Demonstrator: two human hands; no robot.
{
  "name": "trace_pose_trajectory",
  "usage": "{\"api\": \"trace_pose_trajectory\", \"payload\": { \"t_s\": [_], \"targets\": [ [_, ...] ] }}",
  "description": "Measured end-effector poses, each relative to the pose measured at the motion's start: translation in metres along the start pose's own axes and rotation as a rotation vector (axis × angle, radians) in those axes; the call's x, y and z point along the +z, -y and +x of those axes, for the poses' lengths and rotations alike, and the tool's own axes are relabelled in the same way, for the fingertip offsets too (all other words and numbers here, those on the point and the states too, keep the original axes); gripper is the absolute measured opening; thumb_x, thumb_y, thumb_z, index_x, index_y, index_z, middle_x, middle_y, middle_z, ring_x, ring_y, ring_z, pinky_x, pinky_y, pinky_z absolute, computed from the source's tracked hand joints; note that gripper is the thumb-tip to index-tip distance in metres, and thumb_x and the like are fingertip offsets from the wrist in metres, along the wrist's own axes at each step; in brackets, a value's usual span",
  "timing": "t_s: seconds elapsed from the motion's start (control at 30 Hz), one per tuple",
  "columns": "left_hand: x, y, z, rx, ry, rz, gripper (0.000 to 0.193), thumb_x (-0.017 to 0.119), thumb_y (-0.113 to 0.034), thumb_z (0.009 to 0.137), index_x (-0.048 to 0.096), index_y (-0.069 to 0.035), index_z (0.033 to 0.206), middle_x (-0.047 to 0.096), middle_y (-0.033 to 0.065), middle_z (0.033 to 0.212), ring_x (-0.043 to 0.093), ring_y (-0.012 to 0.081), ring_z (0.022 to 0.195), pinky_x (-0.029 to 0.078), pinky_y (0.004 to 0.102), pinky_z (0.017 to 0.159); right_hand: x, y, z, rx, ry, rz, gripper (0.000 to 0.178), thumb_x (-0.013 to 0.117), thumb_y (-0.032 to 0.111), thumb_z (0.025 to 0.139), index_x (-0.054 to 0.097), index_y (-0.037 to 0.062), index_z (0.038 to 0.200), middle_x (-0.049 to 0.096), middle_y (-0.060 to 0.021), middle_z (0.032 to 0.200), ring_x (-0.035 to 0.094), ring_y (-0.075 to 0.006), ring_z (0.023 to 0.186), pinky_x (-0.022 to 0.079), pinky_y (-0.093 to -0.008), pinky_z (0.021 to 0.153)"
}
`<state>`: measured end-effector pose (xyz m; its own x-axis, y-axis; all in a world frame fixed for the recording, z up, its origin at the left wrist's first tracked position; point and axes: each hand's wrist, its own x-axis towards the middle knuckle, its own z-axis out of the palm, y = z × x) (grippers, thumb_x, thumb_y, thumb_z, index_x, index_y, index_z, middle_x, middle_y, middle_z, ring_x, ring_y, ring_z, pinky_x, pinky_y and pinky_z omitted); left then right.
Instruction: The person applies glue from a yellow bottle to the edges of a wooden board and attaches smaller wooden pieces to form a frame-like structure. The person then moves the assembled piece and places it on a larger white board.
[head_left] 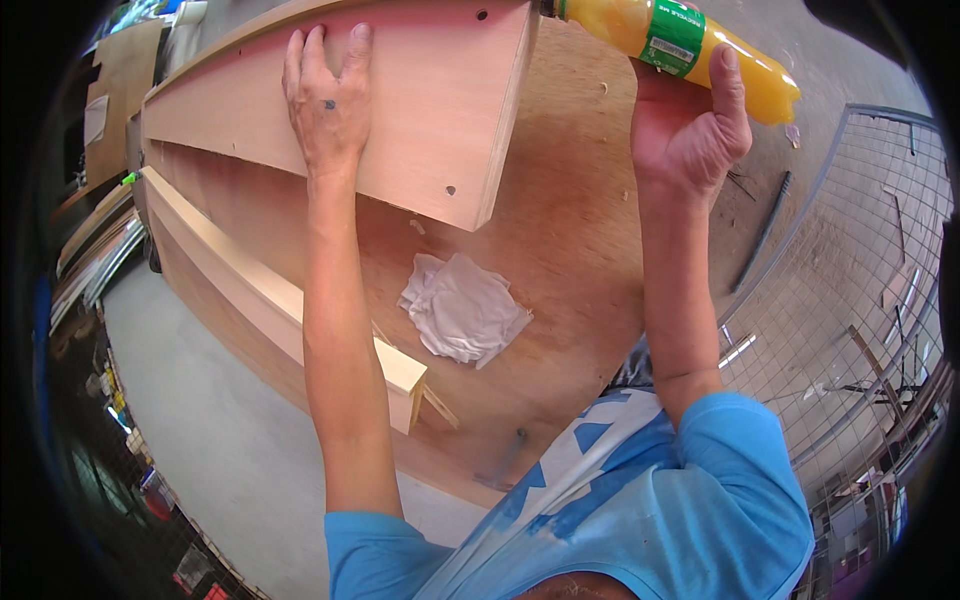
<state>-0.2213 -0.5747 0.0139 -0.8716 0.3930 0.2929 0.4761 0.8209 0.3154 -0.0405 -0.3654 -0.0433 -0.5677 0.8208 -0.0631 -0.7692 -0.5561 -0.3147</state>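
Note:
My left hand (330,115) rests palm down on a pale wooden board (430,110), its fingers stretched toward the far edge. Small dark holes show near the board's right end. Beyond that end, my right hand (690,130) grips a clear plastic bottle (748,78) of yellow-orange liquid with a green label. The bottle lies nearly sideways, its neck pointing left toward the board's far corner; its tip is partly cut off by the frame's top. A crumpled white cloth (465,310) sits on the plywood worktop (575,190), between my forearms.
A long wooden strip (225,245) runs along the worktop's left side, passing under my left forearm. To the right stands a wire mesh panel (870,215), with a dark rod (765,230) on the floor beside it. Stacked boards (100,240) are at the far left.

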Motion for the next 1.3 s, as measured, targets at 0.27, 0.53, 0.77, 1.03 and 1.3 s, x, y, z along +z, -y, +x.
{"api": "trace_pose_trajectory", "payload": {
  "t_s": [0.27,0.53,0.77,1.03,1.3],
  "targets": [
    [0.001,0.002,-0.001,-0.014,-0.003,0.016,0.075,0.055,-0.057,0.095,0.052,0.004,0.138,0.040,0.0251,0.151,0.036,0.0396,0.141,0.030,0.0458,0.115,-0.002,0.000,-0.013,-0.033,-0.030,-0.199,0.031,0.063,0.014,0.096,0.055,0.0054,0.125,0.061,-0.0193,0.125,0.061,-0.0302,0.117,0.050,-0.0519,0.105],
    [0.000,0.000,-0.001,-0.006,-0.012,0.028,0.074,0.056,-0.056,0.095,0.053,0.004,0.137,0.042,0.0252,0.149,0.038,0.0395,0.140,0.031,0.0452,0.115,0.008,0.038,-0.002,-0.319,0.153,-0.516,0.032,0.064,0.011,0.094,0.054,0.0044,0.124,0.060,-0.0199,0.125,0.060,-0.0326,0.119,0.049,-0.0553,0.105],
    [0.003,0.003,0.000,0.024,-0.032,0.033,0.074,0.056,-0.057,0.094,0.055,0.005,0.135,0.045,0.0252,0.147,0.039,0.0397,0.138,0.031,0.0447,0.115,0.005,0.040,-0.002,-0.150,-0.044,-0.243,0.035,0.065,0.013,0.093,0.051,0.0036,0.125,0.059,-0.0192,0.124,0.058,-0.0342,0.119,0.046,-0.0595,0.105],
    [0.002,0.005,-0.001,0.030,-0.046,0.027,0.075,0.056,-0.058,0.093,0.054,0.004,0.136,0.046,0.0244,0.147,0.040,0.0389,0.138,0.032,0.0439,0.115,0.006,0.026,0.013,0.170,-0.224,0.060,0.040,0.066,0.016,0.093,0.048,0.0026,0.126,0.057,-0.0184,0.123,0.057,-0.0361,0.120,0.043,-0.0643,0.105],
    [0.005,0.006,0.000,0.074,-0.086,0.033,0.074,0.057,-0.058,0.093,0.056,0.003,0.135,0.048,0.0233,0.146,0.042,0.0376,0.138,0.032,0.0420,0.115,0.007,0.021,0.010,0.157,0.059,0.149,0.038,0.064,0.016,0.093,0.047,0.0017,0.125,0.058,-0.0175,0.120,0.057,-0.0365,0.118,0.044,-0.0649,0.105]
  ]
}}
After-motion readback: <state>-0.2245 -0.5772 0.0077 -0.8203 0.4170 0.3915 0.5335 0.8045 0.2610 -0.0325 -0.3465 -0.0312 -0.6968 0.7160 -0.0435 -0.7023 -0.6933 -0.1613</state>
